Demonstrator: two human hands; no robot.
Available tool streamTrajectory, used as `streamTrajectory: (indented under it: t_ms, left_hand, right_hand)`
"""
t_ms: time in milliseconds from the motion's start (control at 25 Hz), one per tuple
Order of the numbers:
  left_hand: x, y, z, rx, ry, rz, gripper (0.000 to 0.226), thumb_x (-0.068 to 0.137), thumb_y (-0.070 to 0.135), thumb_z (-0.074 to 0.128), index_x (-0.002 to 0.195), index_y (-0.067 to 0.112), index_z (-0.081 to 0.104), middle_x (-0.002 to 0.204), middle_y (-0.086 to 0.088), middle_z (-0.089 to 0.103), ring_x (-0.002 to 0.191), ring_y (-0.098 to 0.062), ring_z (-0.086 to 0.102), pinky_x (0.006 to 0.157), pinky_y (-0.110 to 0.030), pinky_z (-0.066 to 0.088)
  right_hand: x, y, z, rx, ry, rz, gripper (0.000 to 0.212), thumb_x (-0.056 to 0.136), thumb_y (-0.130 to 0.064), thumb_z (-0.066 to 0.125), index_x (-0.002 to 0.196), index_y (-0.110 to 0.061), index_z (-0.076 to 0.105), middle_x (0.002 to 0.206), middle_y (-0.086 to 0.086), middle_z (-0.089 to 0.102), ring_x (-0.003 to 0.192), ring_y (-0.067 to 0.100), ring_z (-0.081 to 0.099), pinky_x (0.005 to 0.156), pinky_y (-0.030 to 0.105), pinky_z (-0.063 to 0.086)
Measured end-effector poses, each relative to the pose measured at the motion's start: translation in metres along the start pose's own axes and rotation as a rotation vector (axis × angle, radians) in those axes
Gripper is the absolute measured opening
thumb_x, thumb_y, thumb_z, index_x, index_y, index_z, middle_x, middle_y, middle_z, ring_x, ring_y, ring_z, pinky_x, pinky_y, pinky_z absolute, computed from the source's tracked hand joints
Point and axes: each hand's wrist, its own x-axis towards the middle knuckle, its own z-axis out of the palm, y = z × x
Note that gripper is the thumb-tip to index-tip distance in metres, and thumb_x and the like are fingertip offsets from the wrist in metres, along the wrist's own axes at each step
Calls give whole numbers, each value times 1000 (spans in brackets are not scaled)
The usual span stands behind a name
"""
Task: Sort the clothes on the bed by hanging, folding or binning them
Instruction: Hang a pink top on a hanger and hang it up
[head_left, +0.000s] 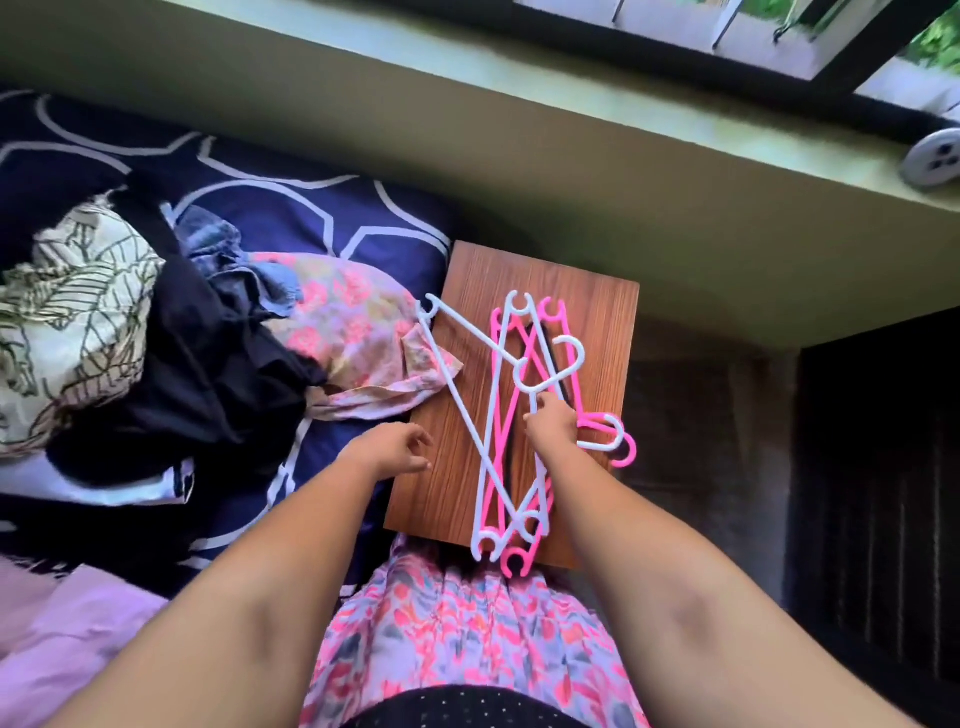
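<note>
A pile of white and pink plastic hangers (511, 421) lies on a small wooden table (457, 467) beside the bed. My right hand (553, 426) pinches the neck of a white hanger (545, 369) just below its hook. My left hand (397, 449) hovers over the table's left edge with loosely curled fingers and holds nothing. On the bed, left of the table, lies a heap of clothes: a pink floral garment (358, 332), a dark garment (208, 374), a blue one (234, 260) and a cream leaf-print one (72, 312).
The navy bed cover (322, 218) with white lines runs along an olive wall (571, 171). A window (779, 36) is above the sill. A lilac cloth (67, 639) lies at the lower left. Dark floor and furniture (872, 493) stand right of the table.
</note>
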Motion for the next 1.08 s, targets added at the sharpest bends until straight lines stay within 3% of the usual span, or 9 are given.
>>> streamTrajectory:
  t_ms: [160, 240, 320, 360, 480, 600, 720, 960, 1080]
  left_hand:
    - [-12, 7, -20, -59, 72, 22, 38, 79, 29, 75, 115, 22, 65, 100, 3, 65, 97, -13, 61, 89, -28, 48]
    - [-20, 12, -29, -76, 126, 44, 38, 79, 26, 74, 116, 22, 65, 105, 2, 66, 98, -13, 61, 88, -28, 48]
    - [-33, 16, -33, -93, 152, 56, 39, 79, 22, 74, 118, 21, 65, 108, 1, 64, 99, -14, 60, 88, -27, 47]
    - [-42, 17, -36, -96, 171, 53, 39, 80, 20, 73, 118, 20, 65, 109, -1, 64, 100, -15, 60, 87, -26, 46]
    - [-70, 13, -45, -120, 280, 16, 40, 79, 22, 74, 118, 19, 65, 110, -2, 67, 100, -17, 60, 87, -24, 45]
    - [-110, 10, -52, -164, 427, -62, 39, 81, 23, 74, 117, 15, 65, 108, -3, 68, 102, -19, 62, 82, -20, 41]
    - [-155, 7, -40, -281, 579, -112, 40, 80, 17, 75, 118, 10, 65, 106, -9, 69, 90, -14, 61, 76, -15, 39]
    - [-237, 4, 29, -427, 763, -260, 29, 76, 15, 79, 98, 27, 65, 85, 0, 66, 83, -14, 59, 74, -20, 43]
    - [-274, 13, 61, -455, 834, -293, 32, 77, 12, 77, 107, 16, 68, 92, -2, 67, 83, -13, 61, 72, -10, 41]
  right_hand:
    - [-9, -26, -30, -35, 70, -78, 34, 95, -7, 49, 127, -14, 57, 117, 13, 62, 100, 31, 59, 78, 31, 45]
    - [-13, -39, -41, -65, 82, -170, 33, 97, -9, 45, 127, -14, 57, 119, 14, 61, 94, 28, 57, 69, 21, 45]
    - [-24, -52, -52, -119, 87, -257, 32, 100, -12, 40, 128, -11, 56, 123, 15, 59, 102, 31, 56, 56, 7, 37]
    - [-27, -57, -57, -158, 82, -308, 32, 100, -13, 39, 129, -12, 55, 124, 17, 58, 108, 33, 55, 60, 8, 36]
    - [-44, -76, -76, -280, 84, -430, 27, 99, -15, 39, 121, -15, 55, 120, 18, 59, 108, 35, 55, 75, 27, 34]
    - [-62, -97, -92, -365, 92, -595, 24, 95, -12, 43, 115, -12, 55, 117, 15, 61, 107, 33, 56, 75, 30, 35]
    - [-89, -109, -103, -430, 126, -789, 32, 91, -4, 40, 116, -15, 57, 114, 15, 62, 107, 34, 58, 85, 35, 43]
    - [-139, -107, -109, -508, 212, -1101, 30, 89, -4, 41, 113, -13, 57, 108, 17, 62, 102, 35, 59, 80, 38, 47]
    - [-164, -103, -99, -570, 221, -1211, 30, 89, 0, 44, 115, -9, 56, 111, 18, 61, 105, 35, 56, 83, 39, 46]
